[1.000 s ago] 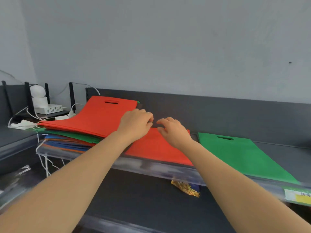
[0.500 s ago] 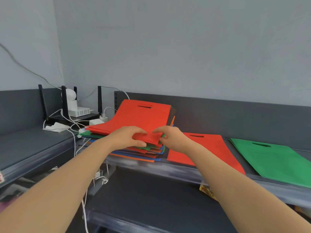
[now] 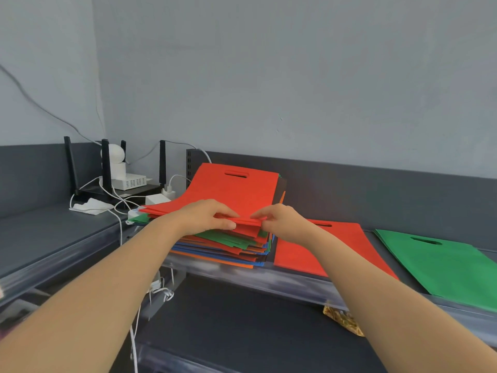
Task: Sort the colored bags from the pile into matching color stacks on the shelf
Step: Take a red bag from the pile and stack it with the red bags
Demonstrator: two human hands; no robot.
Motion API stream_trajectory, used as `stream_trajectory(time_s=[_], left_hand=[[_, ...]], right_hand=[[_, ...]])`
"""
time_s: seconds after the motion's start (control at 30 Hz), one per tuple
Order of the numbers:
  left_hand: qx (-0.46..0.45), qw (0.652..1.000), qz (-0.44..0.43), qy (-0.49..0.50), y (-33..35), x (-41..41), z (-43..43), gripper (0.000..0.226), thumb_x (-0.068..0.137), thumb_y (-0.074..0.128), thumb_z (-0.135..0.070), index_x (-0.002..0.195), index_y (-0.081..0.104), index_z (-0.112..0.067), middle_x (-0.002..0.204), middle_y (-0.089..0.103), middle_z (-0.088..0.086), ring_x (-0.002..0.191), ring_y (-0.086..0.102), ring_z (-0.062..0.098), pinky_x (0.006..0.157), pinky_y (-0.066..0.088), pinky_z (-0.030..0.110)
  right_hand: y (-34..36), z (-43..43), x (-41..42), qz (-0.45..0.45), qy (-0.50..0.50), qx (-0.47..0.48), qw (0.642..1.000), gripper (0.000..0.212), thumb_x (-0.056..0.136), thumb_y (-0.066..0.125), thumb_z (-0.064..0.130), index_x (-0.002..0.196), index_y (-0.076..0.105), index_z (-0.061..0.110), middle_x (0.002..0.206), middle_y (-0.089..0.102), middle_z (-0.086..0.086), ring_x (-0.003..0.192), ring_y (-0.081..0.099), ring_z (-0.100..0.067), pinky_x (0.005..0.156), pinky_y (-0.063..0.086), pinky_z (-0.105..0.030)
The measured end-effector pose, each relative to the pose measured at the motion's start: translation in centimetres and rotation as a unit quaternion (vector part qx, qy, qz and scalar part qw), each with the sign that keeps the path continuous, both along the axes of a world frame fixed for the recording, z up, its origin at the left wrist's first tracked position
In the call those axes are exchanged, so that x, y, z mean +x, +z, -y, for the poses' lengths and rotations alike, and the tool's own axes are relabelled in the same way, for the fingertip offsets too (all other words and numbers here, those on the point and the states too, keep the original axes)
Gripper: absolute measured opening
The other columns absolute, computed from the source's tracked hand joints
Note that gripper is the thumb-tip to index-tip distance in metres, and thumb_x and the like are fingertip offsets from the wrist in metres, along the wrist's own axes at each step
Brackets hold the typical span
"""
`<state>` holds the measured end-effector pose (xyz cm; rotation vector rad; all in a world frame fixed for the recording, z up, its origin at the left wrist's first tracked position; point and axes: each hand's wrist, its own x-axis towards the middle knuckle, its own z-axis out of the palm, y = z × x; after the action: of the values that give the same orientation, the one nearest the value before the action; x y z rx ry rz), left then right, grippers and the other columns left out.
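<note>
Together two hands pinching one red bag

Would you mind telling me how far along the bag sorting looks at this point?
Early. Done: a red stack and a green stack lie flat on the shelf. In hand: the left hand and right hand pinch the near edge of the top red bag. Left: the mixed pile, red, green, blue and orange.

- The green bag is running off the frame's right edge.
- The right forearm is covering part of the flat red bag.
- The pile is showing only the edges of its lower bags.
- A yellow packet is lying half hidden under the shelf.
</note>
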<state>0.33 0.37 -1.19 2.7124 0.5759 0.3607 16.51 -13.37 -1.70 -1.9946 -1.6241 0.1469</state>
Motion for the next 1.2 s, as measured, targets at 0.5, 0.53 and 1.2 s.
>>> stream_trajectory(time_s=[0.5, 0.53, 1.2], left_hand=[[0.164, 0.984, -0.049, 0.048, -0.2, 0.5, -0.4, 0.038, 0.085, 0.059, -0.049, 0.122, 0.057, -0.038, 0.12, 0.061, -0.014, 0.111, 0.054, 0.012, 0.09, 0.044, 0.034], [0.176, 0.982, -0.046, 0.054, -0.2, 0.6, -0.5, 0.037, 0.085, 0.059, -0.05, 0.12, 0.058, -0.038, 0.119, 0.062, -0.013, 0.11, 0.055, 0.013, 0.088, 0.044, 0.033], [0.279, 0.959, 0.028, 0.034, -1.6, 0.4, 1.7, 0.058, 0.086, 0.04, -0.066, 0.133, 0.038, -0.033, 0.126, 0.053, -0.012, 0.11, 0.052, 0.014, 0.086, 0.043, 0.035]], right_hand=[[0.0, 0.6, 0.4, -0.009, 0.039, -0.055, 0.998, 0.055, 0.083, 0.072, 0.029, 0.133, 0.053, 0.019, 0.122, 0.053, 0.008, 0.113, 0.046, -0.007, 0.092, 0.031, -0.018], [-0.1, 0.3, 0.5, 0.003, 0.031, -0.045, 0.998, 0.054, 0.082, 0.073, 0.028, 0.132, 0.054, 0.019, 0.125, 0.054, 0.006, 0.115, 0.047, -0.009, 0.093, 0.032, -0.018], [1.6, -2.5, -2.0, -0.688, -0.1, 0.053, 0.717, 0.02, 0.1, 0.031, 0.005, 0.11, 0.049, 0.002, 0.089, 0.062, -0.019, 0.077, 0.063, -0.03, 0.06, 0.058, -0.044]])
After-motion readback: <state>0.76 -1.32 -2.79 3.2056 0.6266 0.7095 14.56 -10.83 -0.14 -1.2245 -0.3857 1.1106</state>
